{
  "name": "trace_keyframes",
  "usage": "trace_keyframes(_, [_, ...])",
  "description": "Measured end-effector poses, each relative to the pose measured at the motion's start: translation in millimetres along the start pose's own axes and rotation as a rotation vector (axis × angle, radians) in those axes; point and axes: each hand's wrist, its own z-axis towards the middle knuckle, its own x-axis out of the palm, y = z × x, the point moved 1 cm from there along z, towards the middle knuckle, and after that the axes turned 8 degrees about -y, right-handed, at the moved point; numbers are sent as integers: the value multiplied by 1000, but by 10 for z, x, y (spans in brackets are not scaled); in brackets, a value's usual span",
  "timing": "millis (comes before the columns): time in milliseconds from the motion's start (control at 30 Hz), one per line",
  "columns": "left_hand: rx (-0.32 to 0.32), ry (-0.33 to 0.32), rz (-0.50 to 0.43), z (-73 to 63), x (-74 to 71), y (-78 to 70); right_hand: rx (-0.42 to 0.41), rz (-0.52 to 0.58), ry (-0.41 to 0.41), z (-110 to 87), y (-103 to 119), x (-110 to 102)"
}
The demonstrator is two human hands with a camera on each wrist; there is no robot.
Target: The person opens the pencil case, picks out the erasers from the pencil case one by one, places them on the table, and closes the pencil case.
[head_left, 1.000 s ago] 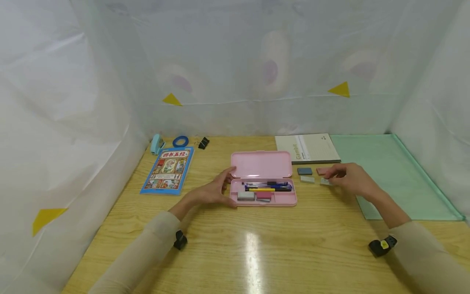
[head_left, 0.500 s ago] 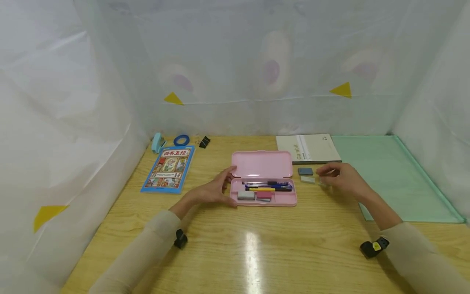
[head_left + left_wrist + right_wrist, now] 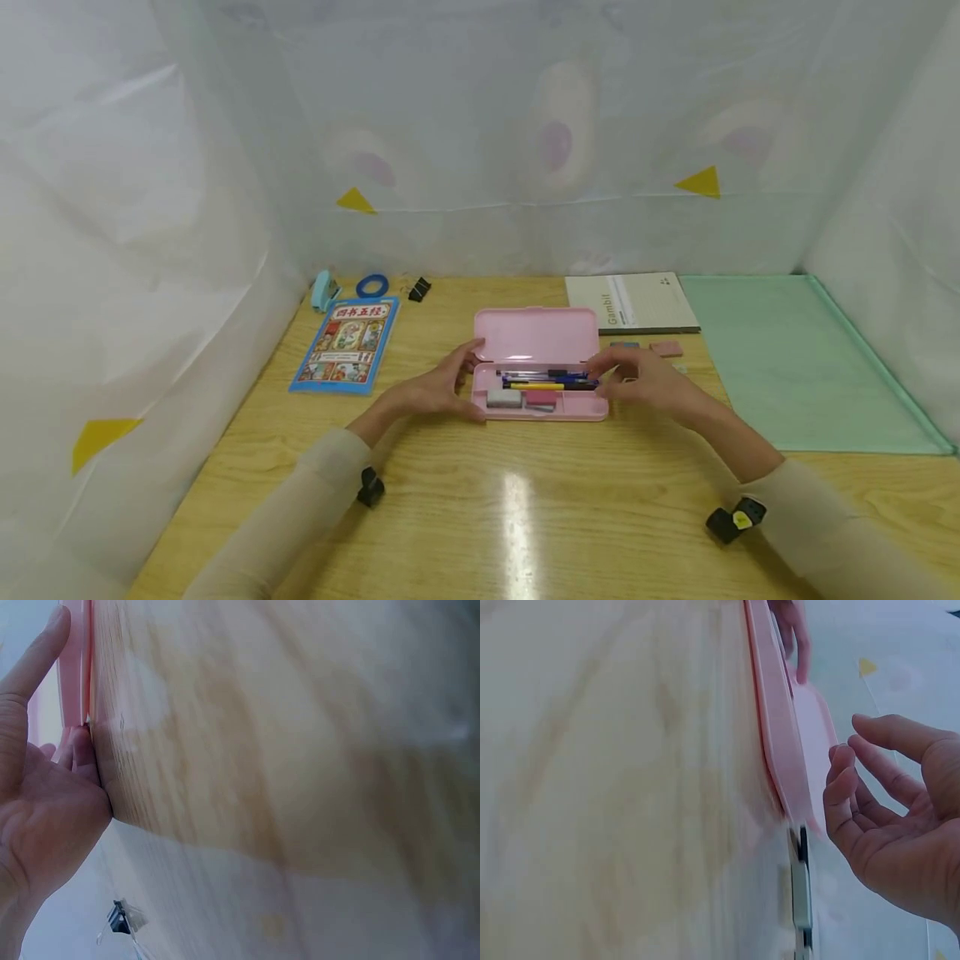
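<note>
An open pink pencil case (image 3: 536,336) lies mid-table in the head view. Its tray holds several pens, a yellow-and-black marker (image 3: 543,386), a grey-white eraser (image 3: 503,399) and a small dark-pink block (image 3: 540,398). My left hand (image 3: 427,393) grips the case's left end, thumb at the front, fingers at the back. Over its right end hovers my right hand (image 3: 656,385), fingers loosely bent, with nothing visible between them in the right wrist view. Behind and beneath that hand lie a pink block (image 3: 665,348), a partly hidden blue block (image 3: 624,344) and a white block (image 3: 801,896).
At the back right are a Gambit notebook (image 3: 630,302) and a pale green mat (image 3: 817,367). A blue-edged book (image 3: 345,346), light-blue stapler (image 3: 324,292), blue tape roll (image 3: 372,286) and black binder clip (image 3: 420,289) lie at the left. White sheeting surrounds the table.
My right hand has moved left from the small blocks to the case's right end, uncovering the pink block. My left hand and the case have stayed in place.
</note>
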Motion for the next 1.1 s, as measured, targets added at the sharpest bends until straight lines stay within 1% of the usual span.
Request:
trace_keyframes(167, [5, -3, 6, 7, -3, 11, 4, 68, 84, 50, 103, 232])
trace_keyframes(267, [13, 1, 10, 14, -6, 15, 17, 108, 111, 92, 159, 349])
trace_keyframes(333, [18, 4, 10, 16, -5, 15, 24, 112, 120, 122, 185, 419])
trace_keyframes(400, [23, 4, 8, 19, -2, 13, 13, 91, 122, 149, 199, 480])
trace_keyframes(633, [22, 1, -6, 12, 0, 7, -37, -48, 73, 198, 209, 632])
trace_keyframes(733, [10, 1, 1, 3, 1, 4, -79, -67, 60, 200, 216, 662])
trace_keyframes(800, [2, -1, 9, -5, -3, 2, -89, -75, 54, 204, 220, 679])
trace_keyframes(867, [-2, -5, 11, -10, -8, -2, -86, -79, 49, 214, 221, 688])
trace_keyframes(967, [1, -5, 9, -5, -11, -14, -54, -94, 40, 238, 221, 695])
trace_keyframes(1100, [0, 2, 6, 0, -5, -44, -33, -127, 19, 259, 223, 705])
